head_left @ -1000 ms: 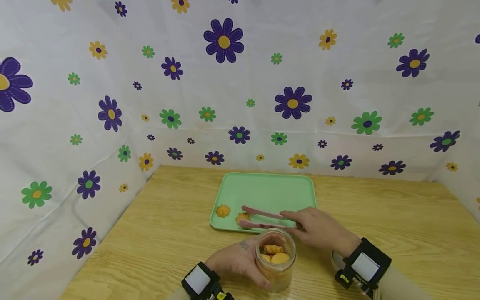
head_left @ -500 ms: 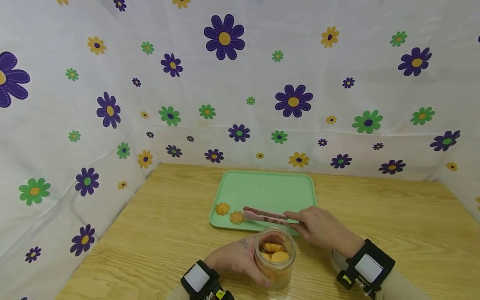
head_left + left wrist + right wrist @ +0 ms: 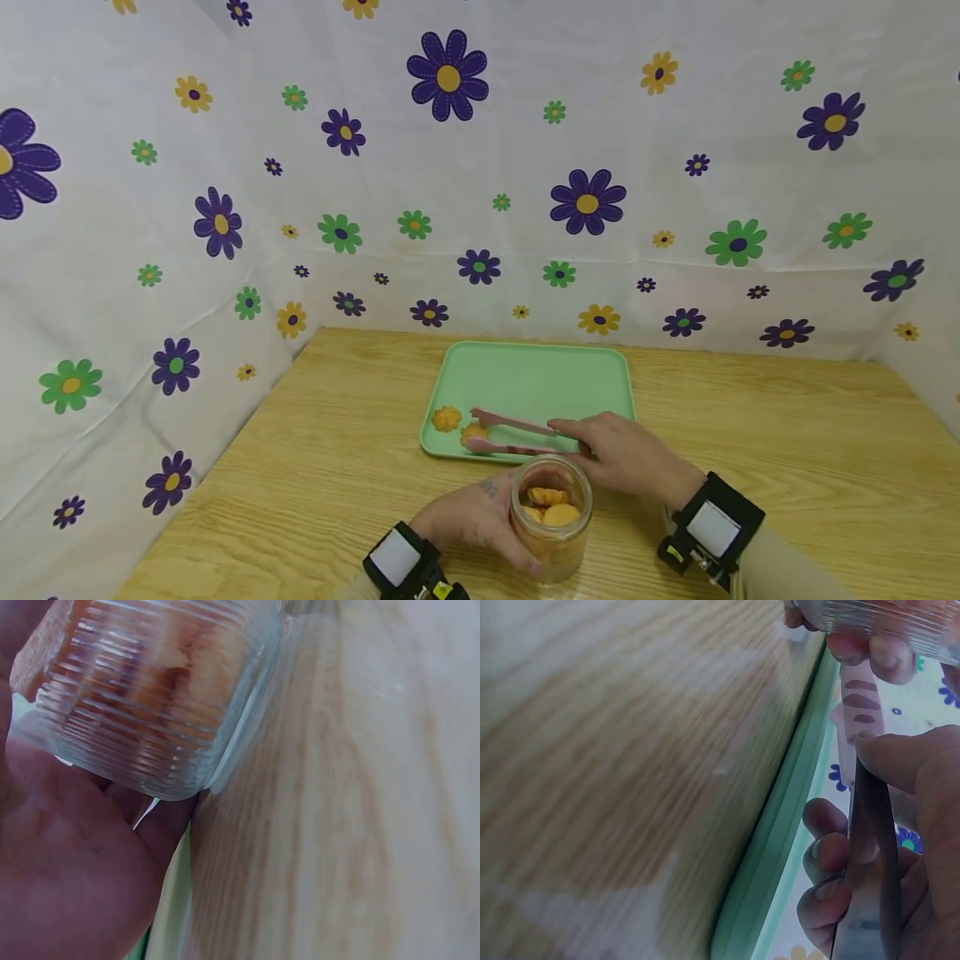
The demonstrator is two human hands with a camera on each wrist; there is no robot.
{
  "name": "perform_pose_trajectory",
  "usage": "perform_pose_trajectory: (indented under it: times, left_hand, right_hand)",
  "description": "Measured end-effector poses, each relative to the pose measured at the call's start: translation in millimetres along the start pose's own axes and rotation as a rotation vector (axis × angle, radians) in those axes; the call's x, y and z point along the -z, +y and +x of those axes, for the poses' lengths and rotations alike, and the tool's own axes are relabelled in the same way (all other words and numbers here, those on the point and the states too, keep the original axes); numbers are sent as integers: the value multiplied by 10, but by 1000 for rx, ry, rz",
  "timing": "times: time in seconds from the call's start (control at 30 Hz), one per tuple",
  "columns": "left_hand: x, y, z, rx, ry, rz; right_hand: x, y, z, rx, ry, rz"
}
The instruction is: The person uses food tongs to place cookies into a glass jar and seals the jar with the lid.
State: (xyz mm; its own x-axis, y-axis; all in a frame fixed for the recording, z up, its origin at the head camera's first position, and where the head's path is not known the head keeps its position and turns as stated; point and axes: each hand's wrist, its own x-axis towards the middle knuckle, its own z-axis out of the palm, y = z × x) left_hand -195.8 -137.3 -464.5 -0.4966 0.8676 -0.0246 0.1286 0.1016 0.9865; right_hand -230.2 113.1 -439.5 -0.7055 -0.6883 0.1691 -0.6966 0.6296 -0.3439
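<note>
My left hand grips a ribbed glass jar from its left side; in the left wrist view the palm and fingers wrap its wall. Several golden cookies lie inside the lidless jar. My right hand holds pink tongs with a metal handle, thumb on one side and fingers on the other. Spread apart over the green tray, the tong tips stand on either side of a flower-shaped cookie. A second flower-shaped cookie lies to its left on the tray.
Behind the jar, the tray sits on a wooden table. A round object, mostly hidden, lies under my right wrist. A white flowered cloth closes off the back and sides of the table.
The tongs were spread around the right-hand cookie, drew nearly together just right of it, and are spread around it again, with my right hand moved slightly left. My left hand and the jar stay put.
</note>
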Motion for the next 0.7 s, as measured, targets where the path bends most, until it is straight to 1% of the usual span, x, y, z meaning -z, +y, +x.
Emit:
perform_pose_trajectory:
  times: [0.17,0.27,0.4,0.5,0.7]
  left_hand:
    - [-6,0,0,8,-2,-12]
    - [-6,7,2,27,2,-10]
    - [0,8,2,25,0,-6]
    - [1,7,-5,16,-2,-7]
    - [4,20,-3,42,3,27]
  right_hand:
    - [-18,-14,68,-3,-15,-37]
    - [-13,-30,101,7,-6,-54]
    - [-3,-58,147,12,-9,-58]
    - [-11,-87,177,-3,-25,-62]
    - [-30,-133,200,-64,-71,-90]
